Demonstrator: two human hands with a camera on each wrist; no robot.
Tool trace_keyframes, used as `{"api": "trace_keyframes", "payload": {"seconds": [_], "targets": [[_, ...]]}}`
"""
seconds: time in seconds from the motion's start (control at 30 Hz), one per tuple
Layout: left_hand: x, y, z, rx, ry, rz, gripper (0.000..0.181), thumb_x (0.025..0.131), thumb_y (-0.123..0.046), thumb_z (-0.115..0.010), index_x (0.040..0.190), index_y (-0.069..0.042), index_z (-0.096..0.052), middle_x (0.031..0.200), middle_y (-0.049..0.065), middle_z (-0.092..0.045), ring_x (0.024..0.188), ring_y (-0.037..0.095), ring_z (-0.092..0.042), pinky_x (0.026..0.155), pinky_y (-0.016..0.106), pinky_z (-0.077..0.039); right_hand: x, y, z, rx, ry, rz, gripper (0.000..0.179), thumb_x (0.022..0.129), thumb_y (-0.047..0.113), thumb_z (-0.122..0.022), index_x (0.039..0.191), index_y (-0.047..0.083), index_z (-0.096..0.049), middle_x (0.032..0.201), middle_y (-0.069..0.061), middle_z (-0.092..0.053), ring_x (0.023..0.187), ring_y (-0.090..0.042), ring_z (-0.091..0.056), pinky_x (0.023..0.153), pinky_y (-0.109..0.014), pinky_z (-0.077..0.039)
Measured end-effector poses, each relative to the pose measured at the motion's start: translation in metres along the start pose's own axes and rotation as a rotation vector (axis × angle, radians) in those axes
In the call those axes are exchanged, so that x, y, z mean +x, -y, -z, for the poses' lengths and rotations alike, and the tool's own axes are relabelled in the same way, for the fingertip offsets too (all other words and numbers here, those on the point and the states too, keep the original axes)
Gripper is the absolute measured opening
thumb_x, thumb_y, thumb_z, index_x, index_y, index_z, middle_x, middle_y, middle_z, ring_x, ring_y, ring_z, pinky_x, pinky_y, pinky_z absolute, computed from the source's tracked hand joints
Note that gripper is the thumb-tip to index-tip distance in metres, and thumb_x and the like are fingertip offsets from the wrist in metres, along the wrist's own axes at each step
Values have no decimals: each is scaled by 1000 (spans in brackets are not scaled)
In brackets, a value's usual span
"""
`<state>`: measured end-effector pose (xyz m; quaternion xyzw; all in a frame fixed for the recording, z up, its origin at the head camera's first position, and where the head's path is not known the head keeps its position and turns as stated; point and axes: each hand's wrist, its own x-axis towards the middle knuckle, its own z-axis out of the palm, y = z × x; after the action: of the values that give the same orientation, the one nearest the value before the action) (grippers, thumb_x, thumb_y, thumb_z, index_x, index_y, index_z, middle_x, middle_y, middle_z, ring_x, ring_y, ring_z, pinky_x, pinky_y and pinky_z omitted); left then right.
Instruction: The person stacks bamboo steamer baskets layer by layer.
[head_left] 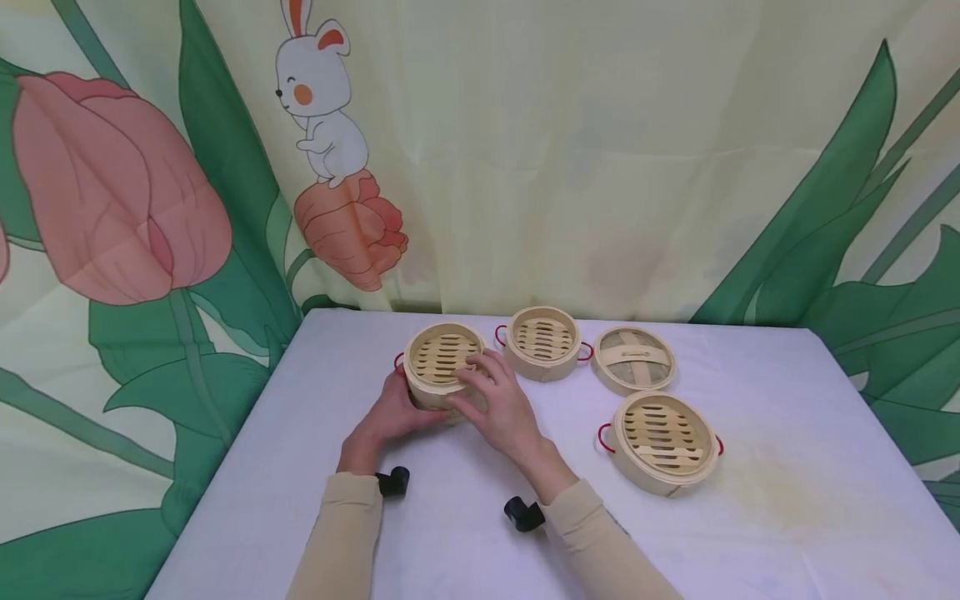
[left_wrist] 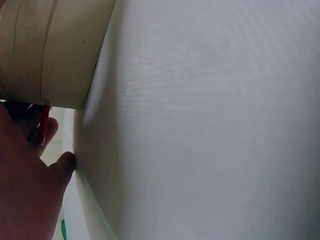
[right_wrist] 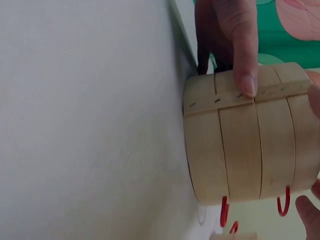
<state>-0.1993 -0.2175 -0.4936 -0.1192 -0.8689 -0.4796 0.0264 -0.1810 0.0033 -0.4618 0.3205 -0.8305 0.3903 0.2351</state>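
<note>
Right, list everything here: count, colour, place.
tablecloth: one, white, underneath
stacked steamers: two, tan and red, back left
far steamer: one, tan and red, right of stack
lid: one, tan, right of far steamer
near steamer: one, tan and red, in front of lid
curtain: one, cream and green, behind
rabbit print: one, white, on curtain
cameras: two, black, at wrists
sleeves: two, beige, bottom
left hand: one, on stack's left
right hand: one, on stack's right

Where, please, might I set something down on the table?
Bare table lies left of the left hand and right of the front steamer. The back is crowded with the held steamer stack, rear steamer and lid.
</note>
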Motion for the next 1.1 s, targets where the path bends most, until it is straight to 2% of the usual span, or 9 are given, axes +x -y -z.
{"api": "trace_keyframes", "payload": {"seconds": [0.1,0.23,0.4,0.5,0.67,0.83,0.97,1.1], "targets": [[-1,0,0,-17,-6,16,113,61,-23,-99,151,-9,-32,145,10,-45,135,23,-41,114,44,-28,-2,-4,7,14,-1,37,42,84,22,-83,121,7,-70,130,-17,-59,130,-34,-48,109,-46,-38],[-3,-1,2,-44,-17,51,115,62,-22,-99,152,-4,-29,148,15,-42,137,27,-38,114,47,-28,-5,-9,18,14,-29,58,45,84,20,-83,124,5,-68,130,-17,-59,128,-31,-50,109,-44,-37],[-10,-11,7,-84,-52,202,126,70,-29,-94,159,-4,-9,162,18,-21,148,31,-21,117,51,-20,-14,-10,35,6,-106,22,43,83,15,-83,122,5,-68,130,-15,-60,127,-30,-51,109,-41,-38],[-12,-16,8,-109,-100,225,129,71,-30,-93,161,-9,-3,166,14,-12,151,29,-11,119,51,-15,-20,-9,45,6,-149,-11,40,84,13,-81,121,4,-69,130,-12,-61,126,-28,-52,109,-35,-38],[-14,-23,2,-172,-188,134,122,73,-26,-90,161,-13,-7,166,8,-11,150,27,-14,118,51,-16,-28,-8,61,25,-261,-8,32,87,10,-76,117,2,-70,123,-12,-64,119,-28,-57,106,-29,-40],[-14,-27,-9,-215,-261,34,116,74,-28,-86,161,-11,-10,164,12,-12,145,33,-22,112,56,-25,-34,-8,80,42,-387,43,25,89,12,-68,109,-2,-72,114,-14,-69,109,-31,-62,102,-26,-42],[-12,-29,-20,-176,-350,-21,114,74,-38,-83,159,-10,-14,160,14,-16,142,32,-24,107,56,-28,-40,-8,99,39,-461,76,23,87,8,-66,105,-3,-74,108,-16,-70,102,-34,-64,101,-27,-44],[-11,-31,-30,-112,-413,-42,112,73,-44,-82,158,-9,-17,158,16,-21,145,30,-20,113,58,-22,-50,-10,117,11,-482,61,22,86,7,-65,103,-3,-74,106,-18,-71,100,-35,-64,100,-25,-44]]}}
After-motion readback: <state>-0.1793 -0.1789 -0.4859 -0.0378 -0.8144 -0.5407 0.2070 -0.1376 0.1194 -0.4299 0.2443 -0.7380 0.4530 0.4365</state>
